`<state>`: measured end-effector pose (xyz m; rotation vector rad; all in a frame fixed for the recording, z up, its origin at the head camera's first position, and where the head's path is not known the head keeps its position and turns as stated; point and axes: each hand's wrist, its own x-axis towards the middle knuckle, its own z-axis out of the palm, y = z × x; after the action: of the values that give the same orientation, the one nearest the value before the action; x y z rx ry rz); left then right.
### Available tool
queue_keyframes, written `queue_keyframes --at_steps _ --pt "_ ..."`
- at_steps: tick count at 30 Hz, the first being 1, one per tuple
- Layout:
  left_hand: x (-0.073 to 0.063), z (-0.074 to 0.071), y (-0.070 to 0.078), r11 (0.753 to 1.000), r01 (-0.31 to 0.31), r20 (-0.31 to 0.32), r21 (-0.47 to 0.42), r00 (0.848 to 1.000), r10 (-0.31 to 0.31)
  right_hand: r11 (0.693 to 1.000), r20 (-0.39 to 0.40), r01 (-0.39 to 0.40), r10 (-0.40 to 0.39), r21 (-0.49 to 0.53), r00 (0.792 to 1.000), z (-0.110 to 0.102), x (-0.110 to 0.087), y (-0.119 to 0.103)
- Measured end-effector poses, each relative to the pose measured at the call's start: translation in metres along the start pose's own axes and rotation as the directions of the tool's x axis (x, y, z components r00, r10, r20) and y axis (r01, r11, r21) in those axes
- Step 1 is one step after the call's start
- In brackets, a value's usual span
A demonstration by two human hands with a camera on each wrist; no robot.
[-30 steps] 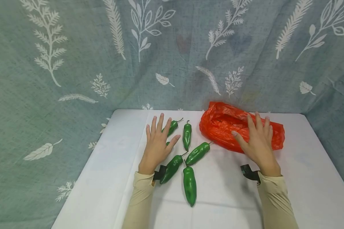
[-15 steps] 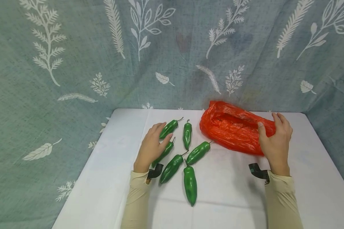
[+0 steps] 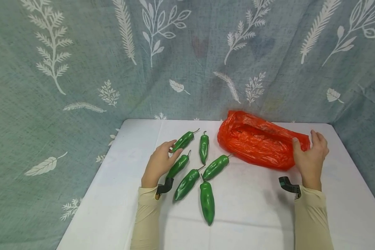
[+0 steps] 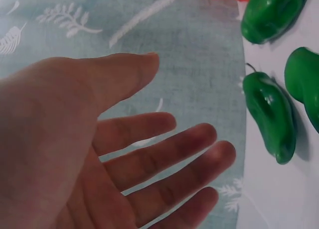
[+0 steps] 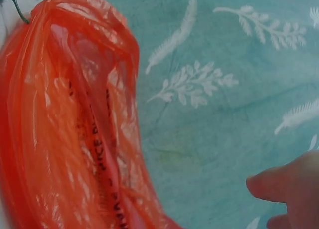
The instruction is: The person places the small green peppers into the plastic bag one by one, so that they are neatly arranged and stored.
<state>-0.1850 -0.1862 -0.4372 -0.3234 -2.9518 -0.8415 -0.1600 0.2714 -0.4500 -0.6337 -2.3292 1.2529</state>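
Here the left hand, fingers apart, is beside six elongated green peppers; the right hand, thumb and fingers apart, is near a crumpled red plastic bag. Peppers and bag lie on a white surface.

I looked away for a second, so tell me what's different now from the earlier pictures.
Both hands shifted outward: the left hand went left, uncovering more of the peppers, and the right hand went right, toward the bag's right end. Their spread fingers drew in. Neither visibly took hold of anything or let go. The six green peppers and red bag stayed put.
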Motion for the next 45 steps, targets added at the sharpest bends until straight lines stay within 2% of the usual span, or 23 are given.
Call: queue_keyframes --at_steps 8,19,23,32,38,45 --pt "0.001 0.002 -0.006 1.000 0.028 0.056 0.004 0.998 -0.028 0.992 0.112 -0.100 0.109 -0.077 0.988 -0.001 0.009 0.018" --pt "0.003 0.007 -0.009 0.998 0.069 0.112 -0.012 0.991 -0.067 0.979 0.280 -0.112 0.156 -0.168 0.947 -0.007 0.017 0.032" --pt "0.004 0.008 -0.010 0.997 0.079 0.131 -0.008 0.988 -0.077 0.985 0.330 -0.092 0.135 -0.143 0.934 -0.007 0.019 0.036" --pt "0.005 0.013 -0.016 0.995 0.101 0.162 -0.013 0.982 -0.097 1.000 0.424 0.020 -0.009 -0.021 0.905 -0.006 0.019 0.043" --pt "0.004 0.013 -0.025 0.992 0.125 0.209 -0.033 0.971 -0.115 1.000 0.457 0.011 -0.002 -0.016 0.890 -0.007 0.021 0.048" --pt "0.003 0.013 -0.029 0.993 0.121 0.258 -0.005 0.959 -0.115 0.999 0.452 0.033 -0.032 0.005 0.891 -0.005 0.020 0.047"
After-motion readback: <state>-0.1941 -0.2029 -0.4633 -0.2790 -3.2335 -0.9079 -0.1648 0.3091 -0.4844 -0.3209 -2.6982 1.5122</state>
